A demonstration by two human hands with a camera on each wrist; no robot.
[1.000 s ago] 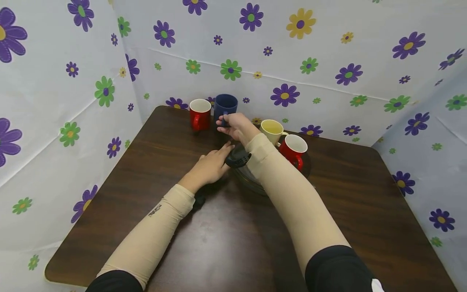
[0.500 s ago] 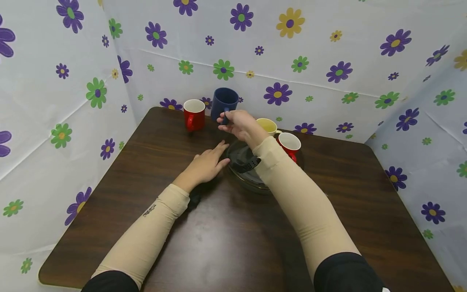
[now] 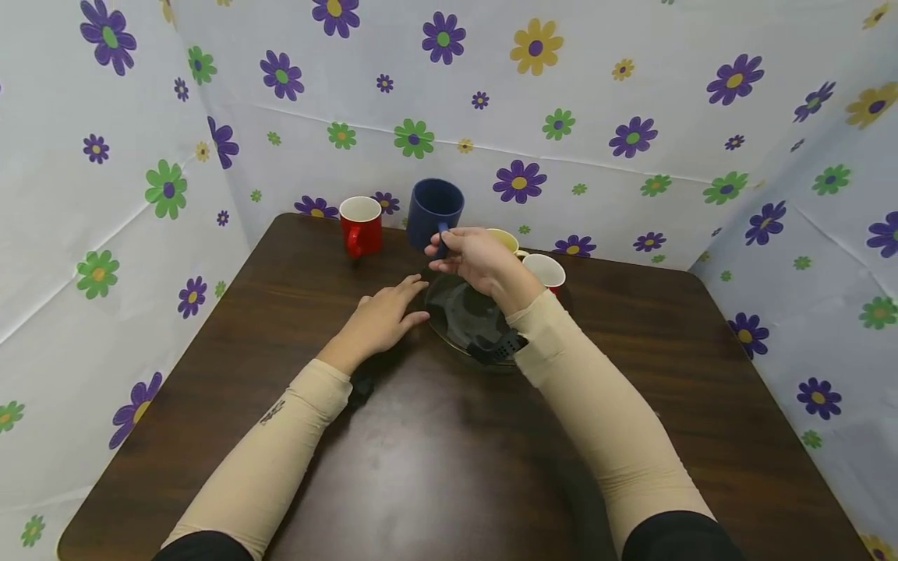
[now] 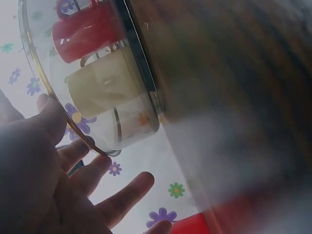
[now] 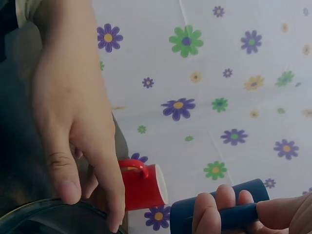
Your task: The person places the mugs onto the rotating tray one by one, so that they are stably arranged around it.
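My right hand [image 3: 484,261] pinches the handle of a blue mug [image 3: 424,216], which stays upright near the back of the table. In the right wrist view the thumb and fingers close on the handle of the blue mug [image 5: 185,214]. My left hand [image 3: 379,315] reaches in from the left, fingers extended and thumb spread, at the left rim of a round clear glass dish [image 3: 452,312]. Close up in the left wrist view, its fingers overlap the rim of the glass dish [image 4: 36,63].
A red mug [image 3: 366,227] stands at the back left. Partly behind my right hand are a yellow mug [image 3: 503,240] and a second red mug [image 3: 545,270], white inside. Flower-printed cloth [image 3: 596,78] hangs behind the dark wooden table [image 3: 435,467].
The blue mug, held by its handle, has moved away from the left red mug, rightward and a little nearer. The left hand stays at the dish's rim. The head view has swung right.
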